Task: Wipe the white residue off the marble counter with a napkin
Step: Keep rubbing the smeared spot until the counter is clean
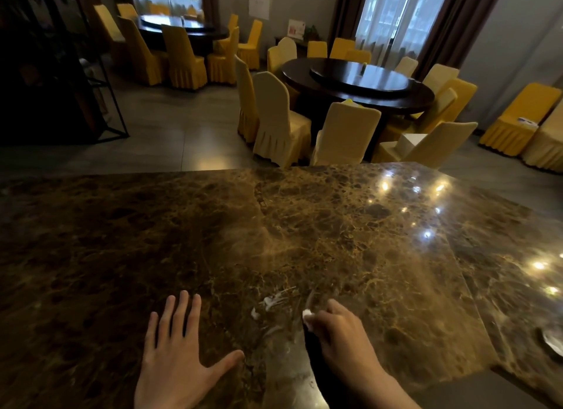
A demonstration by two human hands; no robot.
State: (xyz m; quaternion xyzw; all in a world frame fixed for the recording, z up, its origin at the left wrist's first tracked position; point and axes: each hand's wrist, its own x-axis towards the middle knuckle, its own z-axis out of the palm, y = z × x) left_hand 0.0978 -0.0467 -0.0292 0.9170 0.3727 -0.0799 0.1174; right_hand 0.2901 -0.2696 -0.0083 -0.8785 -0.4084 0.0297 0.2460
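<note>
Right hand [341, 326] pinches napkin [307, 315]; left hand [175, 357] lies flat on counter [182, 226].

I observe two dark round tables [358, 82] ringed by yellow-covered chairs [278, 119] on grey floor tiles [170, 125], curtained windows [396, 15] behind.

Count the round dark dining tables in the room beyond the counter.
2. One round table stands right of centre, ringed by covered chairs. The other round table is at the far left by the window. More may lie outside the view.
</note>
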